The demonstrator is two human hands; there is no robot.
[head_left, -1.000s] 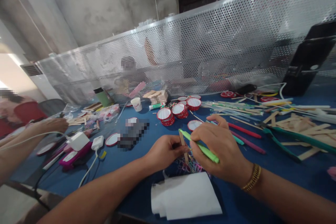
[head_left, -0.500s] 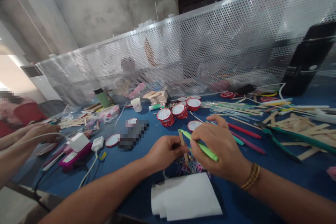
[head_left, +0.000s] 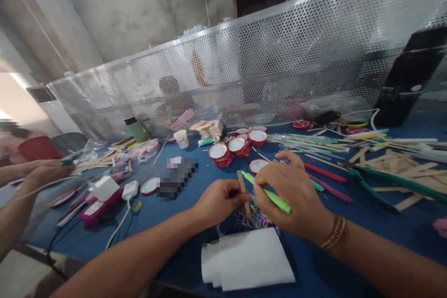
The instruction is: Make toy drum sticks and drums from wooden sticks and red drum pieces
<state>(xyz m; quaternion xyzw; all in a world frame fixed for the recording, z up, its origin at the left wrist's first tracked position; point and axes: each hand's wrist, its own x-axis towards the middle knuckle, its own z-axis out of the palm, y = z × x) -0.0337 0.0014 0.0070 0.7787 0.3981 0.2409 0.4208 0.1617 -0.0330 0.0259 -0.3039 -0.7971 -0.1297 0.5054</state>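
My left hand [head_left: 218, 202] is closed, pinching a wooden craft stick [head_left: 243, 191] that stands nearly upright. My right hand [head_left: 293, 195] is closed on a green pen-like stick [head_left: 268, 193], whose far end lies against the wooden stick. Both hands hover over a small heap of coloured rubber bands [head_left: 253, 219] on the blue table [head_left: 167, 223]. A folded white paper [head_left: 246, 260] lies just in front of the hands.
Red-rimmed lids [head_left: 230, 149] sit behind the hands. To the right lie green-handled pliers [head_left: 380, 186], loose wooden sticks [head_left: 401, 167] and coloured straws [head_left: 324, 174]. White chargers [head_left: 115, 188] and a pink device [head_left: 99, 209] are left. Another person's hands [head_left: 45, 172] work at far left. A perforated metal screen [head_left: 279, 65] backs the table.
My hands have hardly moved. The other person's hands at the far left shifted further left, toward the table edge.
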